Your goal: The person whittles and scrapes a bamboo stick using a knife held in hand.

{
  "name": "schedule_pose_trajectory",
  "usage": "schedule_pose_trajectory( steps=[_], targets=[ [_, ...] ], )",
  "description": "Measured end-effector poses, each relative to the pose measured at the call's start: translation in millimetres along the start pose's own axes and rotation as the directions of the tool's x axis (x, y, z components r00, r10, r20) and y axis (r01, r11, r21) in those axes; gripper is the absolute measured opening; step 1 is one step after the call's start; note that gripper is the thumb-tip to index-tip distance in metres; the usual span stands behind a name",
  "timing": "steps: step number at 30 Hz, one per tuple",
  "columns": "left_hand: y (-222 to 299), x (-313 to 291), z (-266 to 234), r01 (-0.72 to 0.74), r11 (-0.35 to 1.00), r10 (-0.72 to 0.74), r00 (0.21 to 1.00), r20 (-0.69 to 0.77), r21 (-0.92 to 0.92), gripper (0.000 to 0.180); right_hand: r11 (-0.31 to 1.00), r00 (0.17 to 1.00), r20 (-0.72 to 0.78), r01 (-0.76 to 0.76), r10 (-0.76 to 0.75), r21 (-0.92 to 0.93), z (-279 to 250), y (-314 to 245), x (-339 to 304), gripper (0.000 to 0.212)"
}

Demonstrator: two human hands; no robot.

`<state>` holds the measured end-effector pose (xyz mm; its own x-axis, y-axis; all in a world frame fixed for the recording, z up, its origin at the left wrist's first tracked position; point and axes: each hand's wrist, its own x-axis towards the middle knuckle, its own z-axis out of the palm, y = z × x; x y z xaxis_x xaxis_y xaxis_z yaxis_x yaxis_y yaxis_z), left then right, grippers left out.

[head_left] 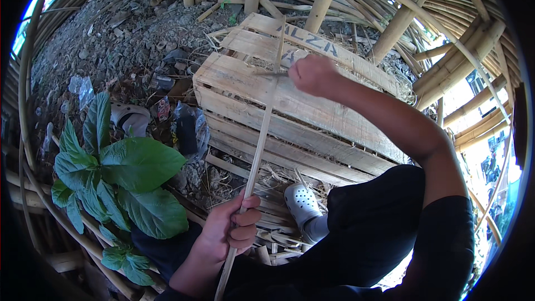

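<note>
Bamboo, straw-coloured, in a long, slim strip (261, 150), runs from the near edge right up over the slatted pale-wood crate (329, 112) at far centre. Down near, the left hand (233, 226) has it, fingers curled tightly round, squeezing it against the palm. And out far, just right of the strip, there's the right hand (315, 75), balled up, fingers folded in, a narrow, dark, blade-like tool (266, 74) poking leftward across the bamboo. For a tidy stroke, I'd say, lock that left grip, keep the edge shallow and the pressure light and even; too steep and it would probably bite into the grain. Best keep the edge well clear of those left fingers, too.

Now the murky bits! Any handle is lost inside the right fist, so pinch or full wrap, can't tell. Which face of the strip the edge meets, whether the strip touches the crate: unclear. Its near end is cut off below, and black trousers (379, 206) cover the crate's near right part.
</note>
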<state>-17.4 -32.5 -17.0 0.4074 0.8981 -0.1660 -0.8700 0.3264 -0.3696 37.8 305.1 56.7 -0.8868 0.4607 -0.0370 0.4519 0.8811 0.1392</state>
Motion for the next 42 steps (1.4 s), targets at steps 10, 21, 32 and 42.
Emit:
schedule_pose_trajectory(
  steps=[10, 21, 32, 42],
  targets=[
    [3, -2, 1, -0.056, 0.972, 0.078, 0.993, -0.088, 0.227, 0.027, 1.0, 0.998, 0.06, -0.014, 0.012, 0.028, -7, -21, -10, 0.04],
    [1, -3, 4, -0.108, 0.91, 0.176, 0.975, -0.138, 0.4, 0.026, 0.973, 0.959, 0.283, -0.055, -0.011, 0.223, -54, -76, -44, 0.078],
    [-6, 10, 1, -0.159, 0.894, 0.22, 0.97, -0.101, 0.42, 0.033, 0.79, 0.918, 0.397, -0.254, 0.014, 0.558, -27, -98, -58, 0.048],
    [0, 10, -5, -0.095, 0.893, 0.124, 0.992, -0.038, 0.44, 0.035, 0.752, 0.951, 0.228, -0.305, 0.209, 0.585, -11, -64, -30, 0.038]
  ],
)
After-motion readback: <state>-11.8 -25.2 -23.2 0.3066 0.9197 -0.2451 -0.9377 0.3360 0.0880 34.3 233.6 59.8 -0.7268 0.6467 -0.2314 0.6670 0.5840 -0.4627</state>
